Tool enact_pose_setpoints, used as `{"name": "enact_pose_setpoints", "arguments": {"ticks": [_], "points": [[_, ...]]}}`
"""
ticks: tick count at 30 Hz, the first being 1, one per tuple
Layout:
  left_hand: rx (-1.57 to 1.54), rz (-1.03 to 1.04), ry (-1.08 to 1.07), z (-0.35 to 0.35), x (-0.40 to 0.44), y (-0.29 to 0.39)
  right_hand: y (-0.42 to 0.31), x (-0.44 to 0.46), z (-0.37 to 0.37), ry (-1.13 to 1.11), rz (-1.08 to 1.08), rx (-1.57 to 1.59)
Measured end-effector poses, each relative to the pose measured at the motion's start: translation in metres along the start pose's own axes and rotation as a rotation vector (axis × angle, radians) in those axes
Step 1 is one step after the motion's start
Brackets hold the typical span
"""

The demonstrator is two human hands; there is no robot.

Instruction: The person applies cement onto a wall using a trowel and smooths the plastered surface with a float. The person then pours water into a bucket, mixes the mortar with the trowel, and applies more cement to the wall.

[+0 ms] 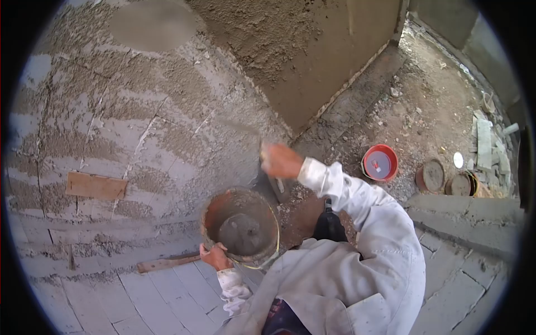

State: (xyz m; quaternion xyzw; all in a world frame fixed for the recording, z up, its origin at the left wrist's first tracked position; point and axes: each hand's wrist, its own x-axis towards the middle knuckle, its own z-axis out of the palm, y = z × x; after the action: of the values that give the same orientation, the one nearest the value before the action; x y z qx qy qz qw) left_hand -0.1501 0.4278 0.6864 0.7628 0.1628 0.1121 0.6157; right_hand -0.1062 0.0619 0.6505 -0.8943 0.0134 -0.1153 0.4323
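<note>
My left hand [216,257] is closed on the near left rim of a mortar-smeared bucket [209,215]. Grey wet mortar [243,231] lies in the bottom of the bucket. Up and to the right of the bucket, my right hand [282,161] is closed around the handle of a trowel [239,125]. Its blade is blurred by motion in front of the partly coated block wall [184,148], so its exact shape is unclear.
A red bucket [392,162] with pale liquid stands on the rubble ground [430,100]. Mortar-stained buckets [432,175] and broken slabs [484,145] lie far right. A wooden piece [96,185] rests at the left; a wood strip [162,263] lies near the bucket.
</note>
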Motion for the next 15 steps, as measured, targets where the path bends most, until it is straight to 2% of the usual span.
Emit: {"name": "enact_pose_setpoints", "arguments": {"ticks": [1, 3, 6, 7, 9, 10, 13, 15], "points": [[0.006, -0.004, -0.012, -0.005, -0.002, 0.001, -0.055, -0.034, -0.012, -0.156, 0.01, 0.151], [0.072, 0.157, -0.125, -0.021, 0.004, -0.021, -0.096, -0.065, -0.005, -0.692, 0.154, 0.279], [0.032, 0.217, -0.225, -0.019, -0.031, 0.008, -0.085, -0.105, 0.078, -0.878, 0.403, 0.509], [-0.004, 0.235, -0.257, -0.02, -0.044, 0.018, -0.077, -0.122, 0.112, -0.86, 0.572, 0.628], [0.077, 0.476, -0.326, -0.028, -0.051, 0.007, -0.065, -0.161, 0.177, -0.794, 0.908, 0.862], [0.116, 0.597, -0.355, -0.029, -0.054, 0.004, -0.067, -0.176, 0.201, -0.883, 1.087, 1.223], [0.078, 0.499, -0.483, -0.039, -0.069, 0.027, -0.074, -0.207, 0.188, -1.182, 1.224, 2.041], [0.053, 0.501, -0.445, -0.041, -0.06, 0.026, -0.093, -0.228, 0.153, -1.047, 1.106, 2.115]]}}
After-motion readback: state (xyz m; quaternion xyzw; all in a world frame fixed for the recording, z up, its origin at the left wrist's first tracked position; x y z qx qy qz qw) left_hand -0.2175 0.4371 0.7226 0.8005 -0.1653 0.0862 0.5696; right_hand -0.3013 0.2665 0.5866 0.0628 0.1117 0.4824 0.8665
